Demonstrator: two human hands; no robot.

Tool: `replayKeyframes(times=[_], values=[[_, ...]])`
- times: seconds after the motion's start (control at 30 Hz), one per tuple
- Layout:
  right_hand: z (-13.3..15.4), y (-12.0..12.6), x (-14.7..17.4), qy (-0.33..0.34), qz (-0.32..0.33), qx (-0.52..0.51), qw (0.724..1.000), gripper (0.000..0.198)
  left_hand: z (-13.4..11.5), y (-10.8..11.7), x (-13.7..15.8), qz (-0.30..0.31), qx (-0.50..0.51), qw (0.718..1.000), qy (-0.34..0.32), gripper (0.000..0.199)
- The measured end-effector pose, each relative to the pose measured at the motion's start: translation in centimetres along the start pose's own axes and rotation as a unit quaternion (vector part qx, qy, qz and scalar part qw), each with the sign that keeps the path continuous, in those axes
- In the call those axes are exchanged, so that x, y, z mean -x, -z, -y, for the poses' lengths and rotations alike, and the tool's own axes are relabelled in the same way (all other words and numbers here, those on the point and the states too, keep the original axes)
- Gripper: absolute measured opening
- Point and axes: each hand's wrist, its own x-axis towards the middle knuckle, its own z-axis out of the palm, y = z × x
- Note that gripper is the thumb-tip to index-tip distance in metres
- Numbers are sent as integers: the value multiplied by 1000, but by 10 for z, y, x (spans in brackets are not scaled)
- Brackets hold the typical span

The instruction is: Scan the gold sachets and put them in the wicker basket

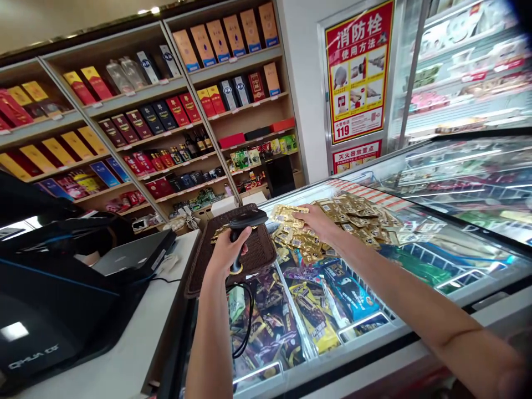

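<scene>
On the freezer [328, 357], packets [361, 213] lie heaped right of the tray [260, 252] — the scanner [247, 218] above it. Left of the freezer stands the counter [162, 316], bearing the register [50, 310]; shelves [249, 106] rise behind — a poster [361, 72] to their right.

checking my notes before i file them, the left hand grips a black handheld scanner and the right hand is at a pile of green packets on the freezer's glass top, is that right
Not quite: the packets at the right hand are gold, not green, as the head view shows. The left hand does grip the black handheld scanner, and the pile is on the freezer's glass top.
</scene>
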Motion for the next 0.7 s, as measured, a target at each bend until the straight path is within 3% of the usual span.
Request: replayKeyframes(times=[0.23, 0.5, 0.7], values=[[36, -11, -5, 37, 60, 1, 998, 27, 9, 0, -6, -34, -9, 999, -12, 51], [24, 0, -28, 52, 84, 98, 990, 29, 5, 0, -2, -43, -69, 996, -30, 47], [20, 8, -33, 31, 99, 81, 991, 33, 11, -2, -6, -37, -97, 994, -31, 47]])
